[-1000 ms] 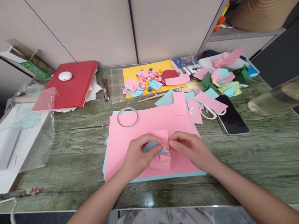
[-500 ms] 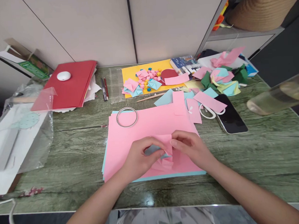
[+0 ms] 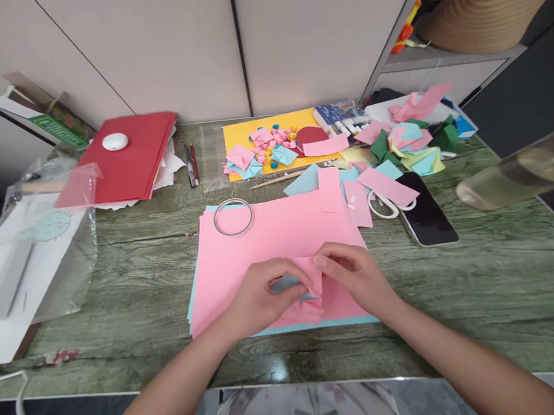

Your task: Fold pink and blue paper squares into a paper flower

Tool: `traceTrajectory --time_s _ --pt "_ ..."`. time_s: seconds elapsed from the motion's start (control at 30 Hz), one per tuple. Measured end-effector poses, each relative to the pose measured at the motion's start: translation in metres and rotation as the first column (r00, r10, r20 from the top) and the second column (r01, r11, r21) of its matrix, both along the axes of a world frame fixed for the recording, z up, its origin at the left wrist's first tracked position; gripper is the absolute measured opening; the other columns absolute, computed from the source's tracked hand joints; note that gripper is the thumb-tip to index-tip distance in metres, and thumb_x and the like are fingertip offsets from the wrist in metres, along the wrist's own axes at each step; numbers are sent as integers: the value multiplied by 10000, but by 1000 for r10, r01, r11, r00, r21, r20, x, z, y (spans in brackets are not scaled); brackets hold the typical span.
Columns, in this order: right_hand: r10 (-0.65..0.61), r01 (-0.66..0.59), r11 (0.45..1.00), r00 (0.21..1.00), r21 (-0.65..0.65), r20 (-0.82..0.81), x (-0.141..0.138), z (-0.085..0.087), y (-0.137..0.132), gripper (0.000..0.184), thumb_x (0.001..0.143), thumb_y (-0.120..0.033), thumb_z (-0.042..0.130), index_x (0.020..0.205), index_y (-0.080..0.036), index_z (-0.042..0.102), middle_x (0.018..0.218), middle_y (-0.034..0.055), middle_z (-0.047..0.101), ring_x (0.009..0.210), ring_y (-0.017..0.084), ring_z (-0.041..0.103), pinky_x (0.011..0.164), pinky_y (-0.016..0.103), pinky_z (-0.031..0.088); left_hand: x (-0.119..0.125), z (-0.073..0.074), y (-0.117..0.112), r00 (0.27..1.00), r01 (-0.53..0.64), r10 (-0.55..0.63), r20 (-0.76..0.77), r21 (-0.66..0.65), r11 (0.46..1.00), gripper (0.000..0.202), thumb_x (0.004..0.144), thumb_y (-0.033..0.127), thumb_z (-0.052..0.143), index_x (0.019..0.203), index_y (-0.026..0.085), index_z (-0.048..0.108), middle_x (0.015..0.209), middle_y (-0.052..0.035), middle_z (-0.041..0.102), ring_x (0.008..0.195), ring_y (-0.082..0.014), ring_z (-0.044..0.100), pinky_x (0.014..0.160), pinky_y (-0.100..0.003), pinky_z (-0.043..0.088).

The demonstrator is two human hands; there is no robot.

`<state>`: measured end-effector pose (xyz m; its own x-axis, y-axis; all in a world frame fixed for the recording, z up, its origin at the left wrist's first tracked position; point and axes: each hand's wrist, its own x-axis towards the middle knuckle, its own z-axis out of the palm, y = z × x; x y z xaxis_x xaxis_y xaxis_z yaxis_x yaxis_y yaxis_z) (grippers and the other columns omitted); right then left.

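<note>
Between my two hands is a folded paper piece, pink outside with light blue showing in its folds. My left hand pinches its left side, thumb and forefinger meeting near the middle fold. At the upper right edge, my right hand grips the same paper between thumb and fingers. Part of the piece is hidden behind the left fingers. Beneath lies a stack of pink sheets with light blue sheets peeking out at its edges. A silver ring, perhaps a roll of tape, rests on the stack's upper left corner.
To the right lie a phone, white-handled scissors and pink paper strips. Folded paper pieces and small balls sit on a yellow sheet behind. A red folder and a plastic bag occupy the left. A clear bottle stands far right.
Both hands stay on the folded paper, which sits slightly lower in view. My right fingertips remain at its upper right edge. The rest of the scene shifts a little with the camera.
</note>
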<state>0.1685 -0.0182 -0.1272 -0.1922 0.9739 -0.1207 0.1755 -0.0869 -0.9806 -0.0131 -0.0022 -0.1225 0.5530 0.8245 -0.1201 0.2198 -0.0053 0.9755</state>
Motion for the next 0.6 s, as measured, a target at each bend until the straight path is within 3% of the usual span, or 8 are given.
traceTrajectory --time_s 0.27,0.43,0.6 --pt "-106 84 991 967 102 233 -6 -2 -4 222 820 -283 519 624 -178 515 579 -32 463 578 103 414 559 227 331 0 -4 0 1000 9 -9 3 -43 999 50 738 135 607 745 161 649 773 -28 661 728 -142 574 676 -242 421" --pt "-2 -9 998 985 64 173 -5 -4 -1 241 804 -293 535 603 -179 465 580 -36 442 580 102 407 553 226 334 -2 -6 3 996 -45 46 76 -17 999 33 750 152 614 776 159 634 794 -20 658 752 -133 574 704 -232 418" --pt "22 -36 997 978 66 208 -7 -10 1 269 832 -346 503 623 -185 455 586 -41 425 576 102 391 539 225 314 -4 -8 6 991 -82 82 103 -6 997 39 754 176 620 787 157 625 795 -19 646 762 -140 572 716 -241 419"
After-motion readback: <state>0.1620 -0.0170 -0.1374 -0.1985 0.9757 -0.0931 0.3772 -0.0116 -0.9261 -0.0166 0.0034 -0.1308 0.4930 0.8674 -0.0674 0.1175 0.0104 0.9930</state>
